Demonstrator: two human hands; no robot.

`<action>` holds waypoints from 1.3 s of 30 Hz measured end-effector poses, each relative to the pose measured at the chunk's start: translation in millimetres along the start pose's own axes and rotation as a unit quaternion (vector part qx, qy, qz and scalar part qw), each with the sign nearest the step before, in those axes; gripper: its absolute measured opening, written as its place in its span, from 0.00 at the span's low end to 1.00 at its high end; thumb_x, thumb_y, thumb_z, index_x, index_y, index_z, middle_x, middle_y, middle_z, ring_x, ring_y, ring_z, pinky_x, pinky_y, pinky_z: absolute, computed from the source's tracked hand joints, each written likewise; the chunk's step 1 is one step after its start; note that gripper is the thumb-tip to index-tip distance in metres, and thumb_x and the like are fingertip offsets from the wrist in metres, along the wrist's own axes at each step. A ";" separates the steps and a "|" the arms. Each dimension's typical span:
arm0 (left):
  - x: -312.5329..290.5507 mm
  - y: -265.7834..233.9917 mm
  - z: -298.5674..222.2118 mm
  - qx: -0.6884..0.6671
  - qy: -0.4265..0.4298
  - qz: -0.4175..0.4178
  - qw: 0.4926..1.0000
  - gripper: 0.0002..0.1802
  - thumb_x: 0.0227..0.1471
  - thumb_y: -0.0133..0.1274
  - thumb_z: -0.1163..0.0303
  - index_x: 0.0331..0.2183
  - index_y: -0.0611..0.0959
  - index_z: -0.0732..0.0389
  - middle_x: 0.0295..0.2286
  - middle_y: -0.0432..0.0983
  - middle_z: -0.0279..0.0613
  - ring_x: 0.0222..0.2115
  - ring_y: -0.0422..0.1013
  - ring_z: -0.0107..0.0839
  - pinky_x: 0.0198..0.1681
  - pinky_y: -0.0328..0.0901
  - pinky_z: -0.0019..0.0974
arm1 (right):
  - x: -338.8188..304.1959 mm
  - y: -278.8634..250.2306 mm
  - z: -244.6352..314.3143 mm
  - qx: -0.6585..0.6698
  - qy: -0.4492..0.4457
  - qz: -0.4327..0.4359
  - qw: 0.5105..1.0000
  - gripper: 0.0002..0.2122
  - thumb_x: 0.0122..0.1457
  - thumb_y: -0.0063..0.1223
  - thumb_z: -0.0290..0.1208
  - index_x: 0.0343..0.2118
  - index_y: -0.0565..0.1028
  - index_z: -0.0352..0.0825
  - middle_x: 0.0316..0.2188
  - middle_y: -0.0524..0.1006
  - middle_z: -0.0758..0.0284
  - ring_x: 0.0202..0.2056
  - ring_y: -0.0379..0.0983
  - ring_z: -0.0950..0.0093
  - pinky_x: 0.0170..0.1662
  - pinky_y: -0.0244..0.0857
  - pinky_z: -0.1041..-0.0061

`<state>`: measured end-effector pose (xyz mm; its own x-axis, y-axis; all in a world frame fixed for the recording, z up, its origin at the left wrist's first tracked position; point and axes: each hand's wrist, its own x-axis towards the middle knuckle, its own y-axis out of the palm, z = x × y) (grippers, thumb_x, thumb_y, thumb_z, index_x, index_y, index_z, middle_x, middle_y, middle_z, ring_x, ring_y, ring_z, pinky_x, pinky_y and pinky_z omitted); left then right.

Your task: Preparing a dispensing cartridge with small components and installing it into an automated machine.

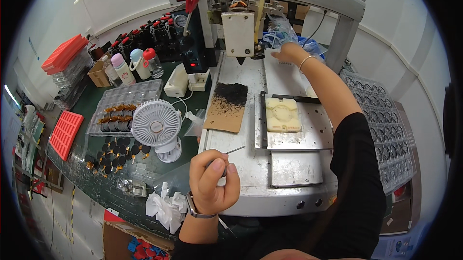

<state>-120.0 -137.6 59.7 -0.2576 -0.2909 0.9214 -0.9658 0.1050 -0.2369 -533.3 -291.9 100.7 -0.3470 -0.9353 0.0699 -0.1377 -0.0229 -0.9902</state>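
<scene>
My left hand is raised over the machine's front left edge, its fingers curled around a thin metal-tipped tool. The tip points right; the fingers hide most of the handle. My right arm stretches across the machine to its back, where my right hand is bent down with the fingers drawn together at a small pale thing I cannot make out. Between the hands, a cream-coloured fixture block with a round recess sits on a metal plate. Left of it lies a piece of cardboard smeared with black powder.
A machine head with a dark pointed tip hangs above the bed. On the left stand a white fan, black round parts, crumpled tissue and several bottles. Clear trays are at the right.
</scene>
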 end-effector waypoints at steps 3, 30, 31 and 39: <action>3.7 1.4 -2.5 0.004 0.010 -0.009 1.000 0.42 0.42 0.46 0.90 0.57 0.55 0.52 0.34 0.66 0.51 0.21 0.62 0.25 0.20 0.59 0.21 | 12.0 8.6 -16.9 -0.006 -0.008 -0.031 0.999 0.23 0.48 0.50 0.48 0.28 0.80 0.28 0.32 0.78 0.52 0.36 0.75 0.56 0.43 0.67 0.65; 1.5 9.3 0.7 -0.083 -0.017 -0.012 0.996 0.29 0.42 0.49 0.87 0.49 0.72 0.63 0.31 0.69 0.45 0.21 0.64 0.28 0.22 0.62 0.28 | -286.6 -71.3 46.4 0.220 -0.142 0.012 0.965 0.27 0.34 0.58 0.31 0.42 0.68 0.26 0.37 0.71 0.53 0.41 0.69 0.61 0.46 0.64 0.71; 0.5 10.7 2.2 -0.072 -0.017 -0.006 0.997 0.29 0.41 0.49 0.88 0.49 0.72 0.63 0.31 0.69 0.45 0.23 0.64 0.28 0.22 0.63 0.27 | -289.7 -69.8 43.9 0.212 -0.140 0.020 0.967 0.28 0.34 0.58 0.31 0.42 0.68 0.26 0.38 0.71 0.53 0.41 0.69 0.60 0.46 0.64 0.71; -0.9 11.2 0.3 -0.052 -0.011 0.009 0.999 0.30 0.43 0.50 0.86 0.51 0.69 0.62 0.31 0.69 0.41 0.25 0.64 0.25 0.25 0.62 0.24 | -300.9 -62.8 34.1 0.212 -0.083 0.055 0.972 0.28 0.35 0.59 0.31 0.43 0.66 0.25 0.42 0.71 0.51 0.44 0.68 0.58 0.47 0.64 0.70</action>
<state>-130.6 -136.4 56.1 -0.2761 -0.3095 0.9100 -0.9533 0.2089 -0.2182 -388.6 -21.2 137.7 -0.1792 -0.9835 -0.0244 0.2991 -0.0309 -0.9537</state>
